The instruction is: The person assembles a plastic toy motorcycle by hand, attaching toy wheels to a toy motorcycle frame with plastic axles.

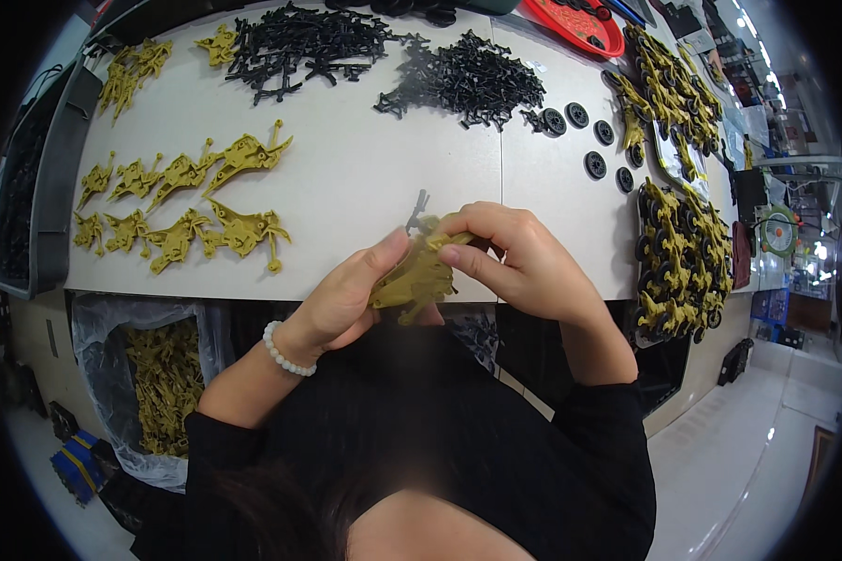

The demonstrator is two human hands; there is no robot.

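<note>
Near the table's front edge, both hands hold a mustard-yellow plastic toy motorcycle body (404, 286). My left hand (348, 292) grips it from the left side, thumb on top, the other fingers partly hidden beneath. With thumb and bent fingers, my right hand (524, 262) pinches its upper right end. A thin black fork-shaped piece (419, 211) sticks up from the far end of the body; how it joins there is blurred. To the left, two rows of similar yellow bodies (249, 161) lie on the white table (346, 178).
Along the back lie heaps of black plastic parts (309, 47) and small black forks (472, 79). Several black wheels (595, 165) sit right of centre. Wheeled yellow toys (683, 257) crowd the right edge. A red tray (585, 23) stands behind; a lined bin (164, 383) of yellow parts is below left.
</note>
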